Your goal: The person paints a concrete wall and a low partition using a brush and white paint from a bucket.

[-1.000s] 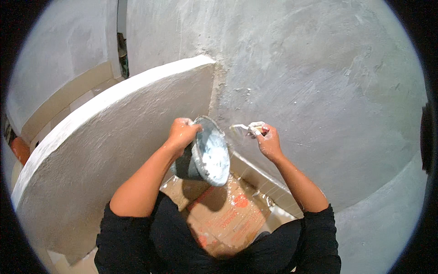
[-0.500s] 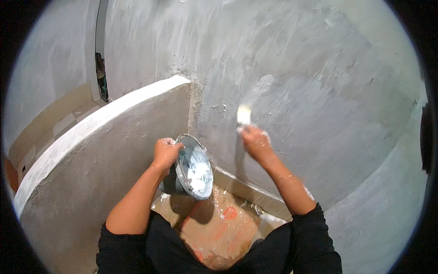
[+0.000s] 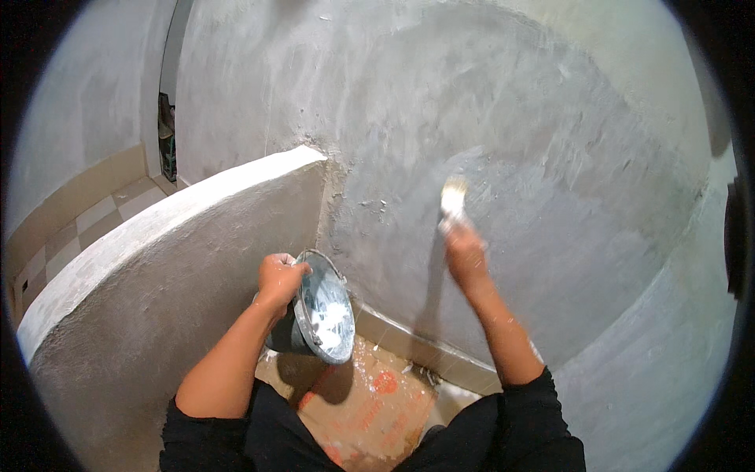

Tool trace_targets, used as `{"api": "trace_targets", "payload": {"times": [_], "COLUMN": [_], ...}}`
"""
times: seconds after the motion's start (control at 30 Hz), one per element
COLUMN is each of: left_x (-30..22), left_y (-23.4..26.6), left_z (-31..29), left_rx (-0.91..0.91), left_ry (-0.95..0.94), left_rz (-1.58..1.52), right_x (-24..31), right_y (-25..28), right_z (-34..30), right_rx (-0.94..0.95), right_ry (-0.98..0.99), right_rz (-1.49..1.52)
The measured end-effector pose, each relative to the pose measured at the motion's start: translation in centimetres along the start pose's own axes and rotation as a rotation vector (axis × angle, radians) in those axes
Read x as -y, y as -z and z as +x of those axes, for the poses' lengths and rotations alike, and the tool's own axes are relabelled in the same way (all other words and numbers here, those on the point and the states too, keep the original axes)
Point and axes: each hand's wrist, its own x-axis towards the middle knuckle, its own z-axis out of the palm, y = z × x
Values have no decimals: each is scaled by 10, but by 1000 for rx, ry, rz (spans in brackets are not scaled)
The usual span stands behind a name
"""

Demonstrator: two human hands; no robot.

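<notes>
My left hand (image 3: 281, 282) is closed on the rim of a dark bucket (image 3: 326, 311), which is tilted toward me. White paint coats the bucket's inside and pools at its lower side. My right hand (image 3: 465, 250) grips a paintbrush (image 3: 454, 198) by its handle, the bristles pointing up along the grey wall (image 3: 550, 236). Paint covers the brush and spots my right fingers and forearm. A pale wet streak shows on the wall just above the bristles; whether the tips touch it is hard to tell.
On my left a low curved partition (image 3: 204, 236) with a white top edge meets the wall. A paint-spattered cardboard sheet (image 3: 370, 409) covers the floor below me, beside a tiled skirting (image 3: 417, 338). Checkered floor tiles (image 3: 98, 224) lie beyond the partition.
The brush and my right hand have shifted to the right along the wall. My left hand and the bucket sit slightly lower and more left, and the view has shifted a little.
</notes>
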Motion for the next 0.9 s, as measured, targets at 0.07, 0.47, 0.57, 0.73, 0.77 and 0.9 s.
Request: {"api": "trace_targets", "payload": {"times": [0.07,0.47,0.57,0.73,0.77,0.9], "left_x": [-1,-3,2,-1,-7,-3], "left_y": [-5,-7,4,-20,-23,-18], "left_z": [1,-7,-2,-11,-16,-13], "left_rx": [-1,19,-7,-14,-26,6], "left_ry": [15,33,9,-20,-17,-15], "left_rz": [-11,-33,-33,1,22,37], "right_x": [28,-28,10,48,36,-5], "right_y": [-14,81,23,-8,-4,42], "right_z": [-32,94,55,-9,1,81], "right_rx": [298,-323,159,715,672,255], "right_ry": [-1,-191,-53,51,-56,-389], "right_rz": [159,80,49,216,257,424]}}
